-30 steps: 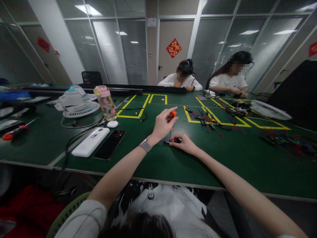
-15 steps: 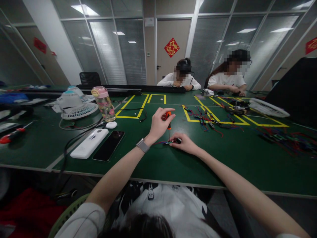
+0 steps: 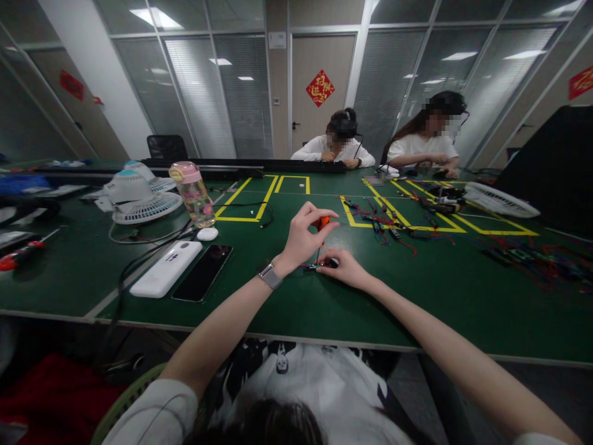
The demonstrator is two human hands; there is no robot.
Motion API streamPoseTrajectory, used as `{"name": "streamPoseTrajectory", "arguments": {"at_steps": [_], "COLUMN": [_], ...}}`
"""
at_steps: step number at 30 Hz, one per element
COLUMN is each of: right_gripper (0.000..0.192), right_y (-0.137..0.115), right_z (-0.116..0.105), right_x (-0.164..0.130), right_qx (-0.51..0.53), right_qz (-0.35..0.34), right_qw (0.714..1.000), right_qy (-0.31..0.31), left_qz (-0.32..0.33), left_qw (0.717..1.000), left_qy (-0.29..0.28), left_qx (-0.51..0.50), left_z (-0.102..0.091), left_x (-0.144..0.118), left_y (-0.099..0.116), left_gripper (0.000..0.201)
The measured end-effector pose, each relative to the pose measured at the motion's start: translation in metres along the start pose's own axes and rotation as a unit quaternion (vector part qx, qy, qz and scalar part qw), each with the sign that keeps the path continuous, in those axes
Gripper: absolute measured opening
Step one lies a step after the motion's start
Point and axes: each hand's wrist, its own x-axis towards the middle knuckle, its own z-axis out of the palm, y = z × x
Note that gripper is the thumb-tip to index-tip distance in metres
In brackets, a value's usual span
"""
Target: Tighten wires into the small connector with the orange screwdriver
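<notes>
My left hand [image 3: 303,238] pinches the orange handle of a small screwdriver [image 3: 320,224] and holds it upright, tip down. The tip meets a small dark wired part [image 3: 311,267] lying on the green table [image 3: 296,303]. My right hand [image 3: 345,267] rests on the table and pins that part down with its fingertips. A grey watch sits on my left wrist. Thin red and blue wires run out from the part to the left.
A white power bank [image 3: 165,267] and a black phone [image 3: 204,279] lie to the left. Behind them stand a pink-capped bottle [image 3: 191,193] and a small fan [image 3: 136,196]. Bundles of wires [image 3: 389,224] lie in yellow-taped boxes. Two people work at the far edge.
My left hand's fingers have closed tighter round the screwdriver handle and turned slightly. My right hand has stayed on the part. The view has shifted a little.
</notes>
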Motion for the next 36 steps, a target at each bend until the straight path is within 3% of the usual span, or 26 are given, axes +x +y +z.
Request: {"name": "streamPoseTrajectory", "arguments": {"at_steps": [5, 9, 16, 21, 25, 30, 36], "right_gripper": [0.007, 0.007, 0.007, 0.008, 0.010, 0.011, 0.011], "right_y": [0.000, -0.002, 0.000, -0.001, 0.001, 0.003, 0.002], "right_z": [0.000, 0.001, 0.002, 0.000, -0.002, -0.003, -0.003], "right_x": [0.000, 0.000, -0.001, 0.000, 0.000, 0.000, 0.000], "right_qx": [-0.011, -0.026, -0.025, -0.036, -0.053, -0.039, -0.029], "right_qz": [-0.006, -0.009, -0.004, 0.002, -0.008, -0.007, 0.000], "right_qw": [1.000, 1.000, 1.000, 0.999, 0.999, 0.999, 1.000], "right_qy": [0.009, 0.013, 0.015, 0.006, 0.001, -0.001, -0.001], "left_qz": [0.019, -0.018, -0.075, -0.037, -0.004, -0.062, -0.102], "left_qw": [0.999, 0.997, 0.994, 0.999, 1.000, 0.995, 0.992], "left_qy": [-0.030, -0.062, -0.004, 0.031, 0.003, -0.002, 0.038], "left_qx": [0.015, -0.044, -0.075, 0.009, 0.000, -0.081, -0.057], "left_z": [-0.002, -0.001, 0.007, 0.001, -0.004, 0.000, 0.001], "left_x": [0.000, -0.001, -0.005, -0.003, -0.002, -0.004, -0.002], "left_y": [0.001, -0.004, -0.005, -0.002, 0.000, -0.001, -0.002], "left_gripper": [0.020, 0.034, 0.026, 0.012, 0.025, 0.024, 0.014]}}
